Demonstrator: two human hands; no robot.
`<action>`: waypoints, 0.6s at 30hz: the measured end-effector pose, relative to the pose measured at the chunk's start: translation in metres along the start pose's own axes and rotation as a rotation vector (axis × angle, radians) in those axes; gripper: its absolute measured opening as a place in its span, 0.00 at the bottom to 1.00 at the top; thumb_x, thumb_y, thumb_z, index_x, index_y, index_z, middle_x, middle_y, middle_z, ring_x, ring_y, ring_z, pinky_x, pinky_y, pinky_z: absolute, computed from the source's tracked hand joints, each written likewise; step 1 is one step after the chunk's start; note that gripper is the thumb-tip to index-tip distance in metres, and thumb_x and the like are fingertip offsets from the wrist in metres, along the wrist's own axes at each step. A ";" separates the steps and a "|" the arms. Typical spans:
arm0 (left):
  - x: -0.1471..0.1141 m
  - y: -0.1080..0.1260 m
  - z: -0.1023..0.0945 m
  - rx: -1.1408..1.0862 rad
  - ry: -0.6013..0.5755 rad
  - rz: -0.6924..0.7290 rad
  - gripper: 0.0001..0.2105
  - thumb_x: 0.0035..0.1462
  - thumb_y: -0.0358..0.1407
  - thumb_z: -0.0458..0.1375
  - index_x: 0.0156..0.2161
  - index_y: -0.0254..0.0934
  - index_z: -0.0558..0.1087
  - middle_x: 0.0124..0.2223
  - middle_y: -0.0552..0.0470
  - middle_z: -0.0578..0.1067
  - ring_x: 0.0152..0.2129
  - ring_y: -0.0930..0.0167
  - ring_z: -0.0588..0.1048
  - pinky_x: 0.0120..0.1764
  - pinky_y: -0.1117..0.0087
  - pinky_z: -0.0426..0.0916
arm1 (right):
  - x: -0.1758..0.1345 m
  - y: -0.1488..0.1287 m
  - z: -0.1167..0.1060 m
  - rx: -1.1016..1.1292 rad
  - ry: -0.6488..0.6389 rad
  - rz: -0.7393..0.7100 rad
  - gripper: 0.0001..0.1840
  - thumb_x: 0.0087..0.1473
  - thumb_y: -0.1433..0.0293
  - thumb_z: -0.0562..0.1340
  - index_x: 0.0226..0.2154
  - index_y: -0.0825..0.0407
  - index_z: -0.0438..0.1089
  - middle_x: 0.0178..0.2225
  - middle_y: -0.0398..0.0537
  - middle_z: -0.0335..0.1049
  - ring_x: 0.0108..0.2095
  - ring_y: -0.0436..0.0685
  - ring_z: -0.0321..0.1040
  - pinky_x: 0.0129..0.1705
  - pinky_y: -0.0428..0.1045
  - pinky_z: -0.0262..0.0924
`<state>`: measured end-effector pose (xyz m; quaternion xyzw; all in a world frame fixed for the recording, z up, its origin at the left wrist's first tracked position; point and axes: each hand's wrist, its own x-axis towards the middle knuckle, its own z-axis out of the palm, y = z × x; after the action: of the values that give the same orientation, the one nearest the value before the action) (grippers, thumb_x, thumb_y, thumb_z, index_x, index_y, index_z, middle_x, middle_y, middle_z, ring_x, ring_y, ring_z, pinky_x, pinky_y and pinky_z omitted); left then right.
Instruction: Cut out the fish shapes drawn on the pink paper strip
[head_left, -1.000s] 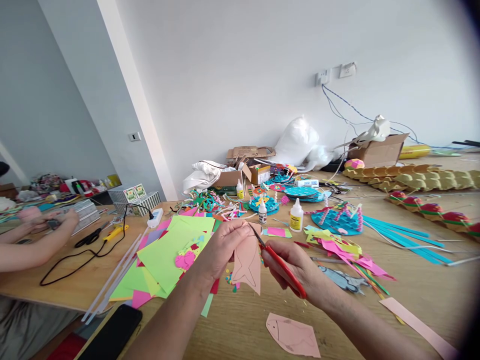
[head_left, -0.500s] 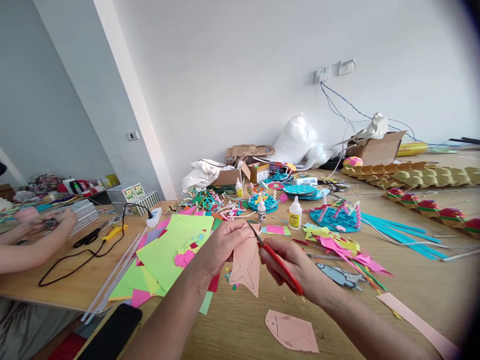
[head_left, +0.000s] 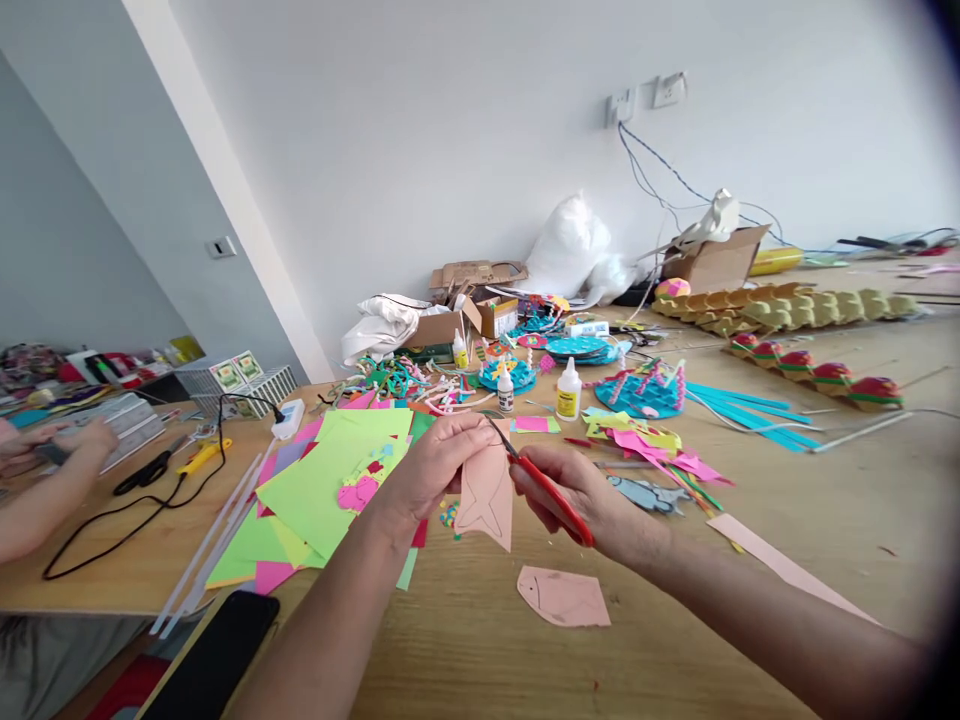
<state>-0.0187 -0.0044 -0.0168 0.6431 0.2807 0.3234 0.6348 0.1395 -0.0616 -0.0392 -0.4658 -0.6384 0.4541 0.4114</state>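
Note:
A piece of pink paper (head_left: 486,495) with a fish outline drawn on it hangs from my left hand (head_left: 442,465), whose fingers pinch its upper edge. My right hand (head_left: 574,490) is closed around red-handled scissors (head_left: 555,497). Their dark blades reach the top of the paper, right by my left fingertips. How far apart the blades are, I cannot tell. Below, a second pink paper fish (head_left: 564,597) lies flat on the wooden table (head_left: 480,650). To the right of my right hand lies a grey-blue paper fish (head_left: 649,494).
Coloured paper sheets (head_left: 322,490) spread to the left, beside a black phone (head_left: 217,650). Glue bottles (head_left: 568,392) stand behind my hands. Egg cartons (head_left: 817,310) line the back right. At far left, a co-worker's hand (head_left: 94,440) touches a grey box. A pink strip (head_left: 787,565) lies right.
The view has shifted, so the scene appears farther left and higher. Both hands keep their hold on the paper and the scissors, with little visible change between them.

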 end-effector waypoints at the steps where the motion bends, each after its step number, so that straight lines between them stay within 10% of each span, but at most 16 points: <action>1: 0.001 -0.002 0.004 0.006 -0.026 -0.025 0.11 0.52 0.40 0.57 0.29 0.33 0.67 0.22 0.58 0.64 0.16 0.81 0.62 0.20 0.80 0.55 | -0.006 0.002 0.000 0.008 0.018 0.035 0.21 0.47 0.52 0.56 0.19 0.50 0.55 0.12 0.34 0.52 0.13 0.44 0.49 0.16 0.42 0.43; 10: 0.008 -0.025 0.026 0.091 -0.267 -0.256 0.14 0.50 0.45 0.56 0.25 0.36 0.62 0.18 0.61 0.59 0.12 0.81 0.53 0.14 0.78 0.45 | -0.057 0.037 0.003 0.079 0.132 0.279 0.27 0.46 0.43 0.52 0.18 0.49 0.54 0.11 0.35 0.51 0.13 0.45 0.46 0.17 0.44 0.40; 18: 0.014 -0.022 0.013 0.274 -0.173 -0.012 0.09 0.50 0.39 0.58 0.29 0.35 0.64 0.25 0.59 0.61 0.22 0.78 0.59 0.24 0.77 0.52 | -0.056 0.021 -0.020 0.023 0.137 0.214 0.25 0.49 0.46 0.53 0.19 0.50 0.56 0.14 0.38 0.57 0.17 0.48 0.52 0.22 0.46 0.46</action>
<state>0.0013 -0.0017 -0.0377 0.7474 0.2703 0.2218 0.5649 0.1759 -0.1085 -0.0599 -0.5566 -0.5503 0.4695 0.4087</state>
